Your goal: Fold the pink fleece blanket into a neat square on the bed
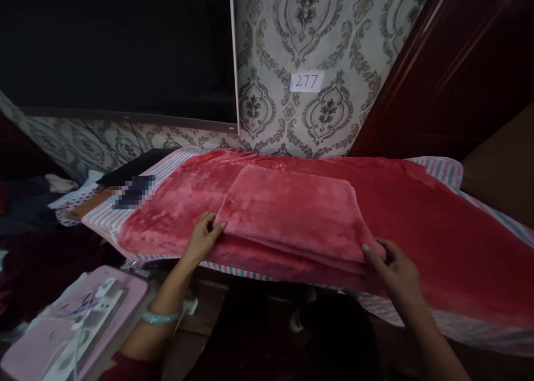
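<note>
Read the number "277" (306, 81), handwritten in dark strokes on a white paper label (319, 86). You find this label on the patterned wallpaper (308, 19), to the right of the television (120, 53) as you face the wall. On the television's lower frame, near its right corner, you see a small light mark (232, 128); you cannot read it at this size.

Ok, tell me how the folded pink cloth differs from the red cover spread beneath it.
The folded pink cloth is a compact, layered bundle, while the red cover is spread out and much larger. The cloth looks paler; the cover is deeper red, especially on the right. The left hand and right hand hold the cloth's near corners, whereas the cover just lies underneath. Both look plush.
</note>
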### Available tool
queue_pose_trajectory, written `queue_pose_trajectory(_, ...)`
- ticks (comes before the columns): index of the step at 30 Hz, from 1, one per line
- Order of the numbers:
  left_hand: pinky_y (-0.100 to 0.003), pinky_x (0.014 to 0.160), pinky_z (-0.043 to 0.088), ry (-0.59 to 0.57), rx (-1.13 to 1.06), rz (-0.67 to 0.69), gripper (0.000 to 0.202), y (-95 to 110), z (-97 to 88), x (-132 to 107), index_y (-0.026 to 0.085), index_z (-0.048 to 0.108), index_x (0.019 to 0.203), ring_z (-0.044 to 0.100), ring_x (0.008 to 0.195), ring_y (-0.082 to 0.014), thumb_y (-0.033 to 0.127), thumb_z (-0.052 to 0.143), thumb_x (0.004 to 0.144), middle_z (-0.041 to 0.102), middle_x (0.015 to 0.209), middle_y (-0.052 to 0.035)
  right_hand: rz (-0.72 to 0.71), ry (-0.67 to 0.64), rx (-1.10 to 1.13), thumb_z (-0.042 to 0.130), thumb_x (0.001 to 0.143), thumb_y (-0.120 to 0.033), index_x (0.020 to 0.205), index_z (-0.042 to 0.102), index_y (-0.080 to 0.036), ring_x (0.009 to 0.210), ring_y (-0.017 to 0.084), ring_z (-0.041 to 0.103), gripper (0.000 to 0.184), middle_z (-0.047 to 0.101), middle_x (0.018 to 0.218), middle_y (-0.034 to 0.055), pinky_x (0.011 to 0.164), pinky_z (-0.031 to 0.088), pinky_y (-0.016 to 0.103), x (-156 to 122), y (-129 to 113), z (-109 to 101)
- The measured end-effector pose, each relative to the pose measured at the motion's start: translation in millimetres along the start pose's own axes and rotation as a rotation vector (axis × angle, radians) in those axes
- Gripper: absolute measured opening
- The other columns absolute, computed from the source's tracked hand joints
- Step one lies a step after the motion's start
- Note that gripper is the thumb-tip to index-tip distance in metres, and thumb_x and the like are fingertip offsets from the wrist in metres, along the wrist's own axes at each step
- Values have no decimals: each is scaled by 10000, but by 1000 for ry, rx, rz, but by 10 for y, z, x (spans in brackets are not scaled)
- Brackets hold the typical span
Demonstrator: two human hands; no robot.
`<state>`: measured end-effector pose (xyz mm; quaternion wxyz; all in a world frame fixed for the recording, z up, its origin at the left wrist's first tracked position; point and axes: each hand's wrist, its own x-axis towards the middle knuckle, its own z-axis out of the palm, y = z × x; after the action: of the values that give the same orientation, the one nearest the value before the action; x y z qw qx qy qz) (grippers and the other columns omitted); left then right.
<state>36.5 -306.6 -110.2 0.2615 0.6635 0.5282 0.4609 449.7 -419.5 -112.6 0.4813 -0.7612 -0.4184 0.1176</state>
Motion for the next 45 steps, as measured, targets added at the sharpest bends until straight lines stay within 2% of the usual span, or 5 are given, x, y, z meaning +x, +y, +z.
queue_pose_trajectory(13, -273, 669, 461, -40, -263, -256, 476, -27, -73, -9, 181, 640, 866, 583, 747, -178, 570, 751, 615, 641, 806, -5, 352, -216, 525, 839, 517, -604, 898, 618, -213, 549, 142, 556, 589, 585, 660, -33, 536, 466, 266, -271, 201, 21)
queue_pose_trajectory(27, -417, 923, 541, -128, -218, -298, 781, 66, -151, -21, 180, 673, 1155, 649, 1129, -332, 634, 826, 538, 728, 1190, -114, 135, -229, 362, 774, 607, -689, 885, 654, -201, 654, 212, 628, 574, 681, 722, 34, 565, 497, 302, -321, 227, -26)
queue_pose_trajectory(32, -427, 936, 536, -87, -267, -274, 761, 28, -118, -6, 170, 684, 1093, 664, 1076, -325, 648, 829, 520, 739, 1130, -120, 104, -191, 397, 769, 655, -595, 1017, 642, -199, 758, 208, 643, 551, 714, 893, 53, 648, 519, 303, -323, 255, 23)
queue_pose_trajectory(39, -379, 883, 545, -172, -230, -235, 691, 105, -68, 10, 198, 693, 1053, 670, 1020, -300, 593, 842, 506, 746, 1033, -106, 240, -262, 441, 818, 548, -530, 936, 593, -213, 473, 172, 559, 549, 612, 563, -23, 446, 447, 281, -346, 188, 100)
queue_pose_trajectory(45, -259, 527, 421, -82, -290, -278, 515, 195, -46, 82, 180, 667, 900, 513, 544, -142, 513, 818, 538, 546, 576, 47, 289, -202, 625, 836, 525, -451, 843, 585, -226, 476, 150, 561, 463, 597, 571, -31, 473, 477, 276, -242, 57, 143)
